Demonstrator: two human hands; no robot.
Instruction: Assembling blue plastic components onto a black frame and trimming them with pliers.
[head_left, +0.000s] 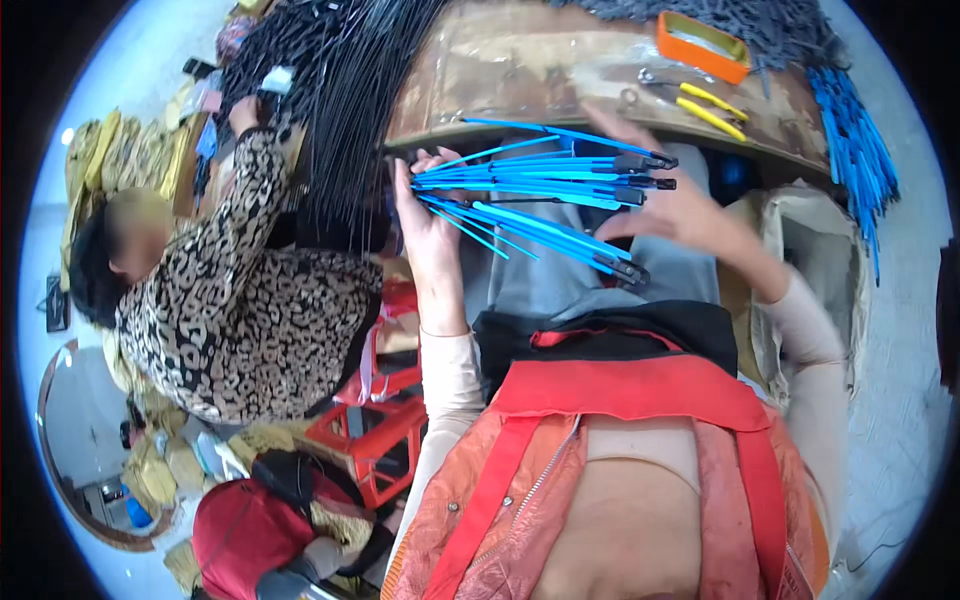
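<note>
My left hand [432, 235] is closed around the narrow end of a bundle of long, thin blue strips with black end pieces [540, 180]. The strips fan out to the right over my lap, several of them splayed apart from the main bunch. At their black ends is my right hand [690, 210], somewhat blurred, with thumb and forefinger spread wide. Nothing shows in its grasp. Part of that hand is hidden behind the black ends, so I cannot tell whether it touches them.
Ahead stands a worn wooden table [500, 70] with yellow-handled pliers [712, 110] and an orange tray [703, 48]. Black strips [345, 110] hang off its left side, more blue strips [855, 140] off its right. A co-worker [250, 290] sits left, near a red stool [375, 440].
</note>
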